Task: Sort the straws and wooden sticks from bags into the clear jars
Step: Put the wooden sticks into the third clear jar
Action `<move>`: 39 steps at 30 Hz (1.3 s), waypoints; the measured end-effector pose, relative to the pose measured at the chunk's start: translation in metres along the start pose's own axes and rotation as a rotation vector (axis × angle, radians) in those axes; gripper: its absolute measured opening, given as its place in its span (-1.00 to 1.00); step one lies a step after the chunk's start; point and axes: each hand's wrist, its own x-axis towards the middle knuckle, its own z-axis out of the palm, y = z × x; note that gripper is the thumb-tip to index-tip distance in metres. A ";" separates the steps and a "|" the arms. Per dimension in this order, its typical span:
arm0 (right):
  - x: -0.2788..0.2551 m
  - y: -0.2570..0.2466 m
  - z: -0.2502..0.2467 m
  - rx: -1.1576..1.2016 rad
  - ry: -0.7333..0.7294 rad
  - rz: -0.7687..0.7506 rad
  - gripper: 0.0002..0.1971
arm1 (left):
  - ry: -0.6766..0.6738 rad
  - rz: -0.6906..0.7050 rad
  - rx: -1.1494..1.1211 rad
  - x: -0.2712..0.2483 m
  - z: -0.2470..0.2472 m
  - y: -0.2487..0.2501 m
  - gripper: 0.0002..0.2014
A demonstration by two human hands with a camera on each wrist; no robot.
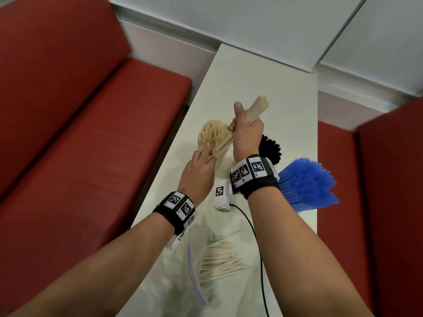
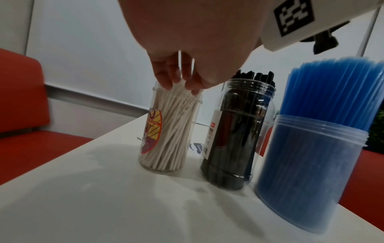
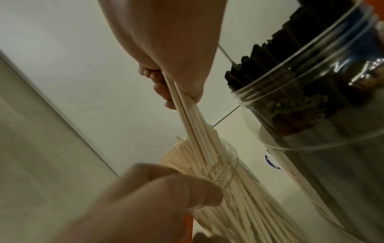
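Note:
A clear jar (image 2: 166, 166) packed with cream straws (image 1: 211, 136) stands on the white table (image 1: 286, 110). My right hand (image 1: 238, 124) grips a tilted bundle of cream straws (image 1: 258, 108); the bundle's lower ends reach into the jar mouth. In the right wrist view the right hand (image 3: 166, 88) is clenched round that bundle (image 3: 195, 131). My left hand (image 1: 206, 156) pinches the standing straws together at the jar's rim, as the left wrist view (image 2: 180, 82) shows. A zip bag (image 1: 196, 266) near me holds more cream sticks (image 1: 219, 259).
To the right of the cream jar stand a jar of black straws (image 2: 239, 134) and a jar of blue straws (image 2: 311, 172). A black cable (image 1: 258, 248) runs across the table. Red bench seats (image 1: 80, 145) flank the narrow table on both sides.

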 end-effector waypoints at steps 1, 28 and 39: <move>0.000 -0.001 0.000 -0.003 0.001 0.002 -0.61 | -0.014 -0.002 0.005 0.000 0.001 -0.001 -0.59; -0.089 0.032 -0.031 -0.097 -0.215 -0.005 -0.67 | -0.053 -0.119 -0.479 -0.027 0.005 -0.011 -0.84; -0.111 0.015 -0.049 -0.333 -0.229 -0.237 -0.90 | -0.209 -0.090 -0.449 -0.038 -0.013 -0.008 -0.72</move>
